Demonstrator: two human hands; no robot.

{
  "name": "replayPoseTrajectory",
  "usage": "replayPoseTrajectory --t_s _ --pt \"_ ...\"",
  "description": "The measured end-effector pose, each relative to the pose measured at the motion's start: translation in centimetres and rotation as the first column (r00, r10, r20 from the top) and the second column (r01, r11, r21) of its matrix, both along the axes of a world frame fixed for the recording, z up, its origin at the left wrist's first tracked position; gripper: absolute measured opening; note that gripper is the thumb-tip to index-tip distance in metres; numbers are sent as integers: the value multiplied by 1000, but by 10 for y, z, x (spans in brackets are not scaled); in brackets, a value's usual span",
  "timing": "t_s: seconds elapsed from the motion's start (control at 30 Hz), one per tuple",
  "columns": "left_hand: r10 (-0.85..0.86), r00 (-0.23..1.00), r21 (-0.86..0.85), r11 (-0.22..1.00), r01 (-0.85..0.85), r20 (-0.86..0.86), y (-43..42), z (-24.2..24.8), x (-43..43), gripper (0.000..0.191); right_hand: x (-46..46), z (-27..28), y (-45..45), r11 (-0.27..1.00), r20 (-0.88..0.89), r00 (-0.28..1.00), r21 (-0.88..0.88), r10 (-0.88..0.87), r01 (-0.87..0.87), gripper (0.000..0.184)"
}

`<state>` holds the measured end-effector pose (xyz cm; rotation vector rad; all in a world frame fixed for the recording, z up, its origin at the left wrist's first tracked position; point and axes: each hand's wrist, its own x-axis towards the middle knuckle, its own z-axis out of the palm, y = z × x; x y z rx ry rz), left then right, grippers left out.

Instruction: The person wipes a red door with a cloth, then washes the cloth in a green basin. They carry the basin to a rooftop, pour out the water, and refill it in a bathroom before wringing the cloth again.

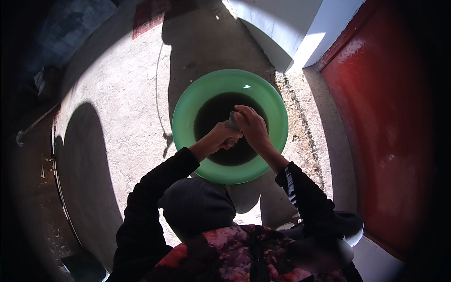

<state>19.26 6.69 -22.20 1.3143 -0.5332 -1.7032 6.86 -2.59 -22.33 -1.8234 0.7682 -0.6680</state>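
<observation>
A green plastic basin stands on the ground before me, with dark, murky water in its bottom. Over the water, my left hand is closed around a bunched grey item, which looks like wet cloth. My right hand lies against the upper end of the same item, its fingers curled over it. Most of the item is hidden by the hands, so its exact shape cannot be told. Both forearms reach in over the near rim.
Rough concrete ground, part sunlit and part in shadow, surrounds the basin. A red metal door or panel rises at the right, beside a white wall. A thin cord or its shadow runs left of the basin. A dark door is at left.
</observation>
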Motion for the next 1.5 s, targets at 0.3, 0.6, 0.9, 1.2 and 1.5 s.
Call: replayPoseTrajectory --t_s 0.3,0.6,0.9,1.2,1.5 --pt "-152 890 43 981 188 -430 22 31 19 20 -25 35 -3 519 -366 852 -679 373 -519 57" --pt "-361 842 56 907 416 -401 15 45 11 20 -24 61 -10 370 -410 782 -713 469 -595 57" --pt "-402 847 65 891 449 -348 16 42 1 23 -37 37 -11 427 -518 753 -621 406 -657 24" --pt "-470 858 110 860 498 -205 10 29 10 16 -28 37 -1 434 -653 708 -574 270 -694 18" --pt "-433 677 168 891 422 595 0 -7 9 24 -13 -2 5 606 -683 704 -480 195 -634 21"
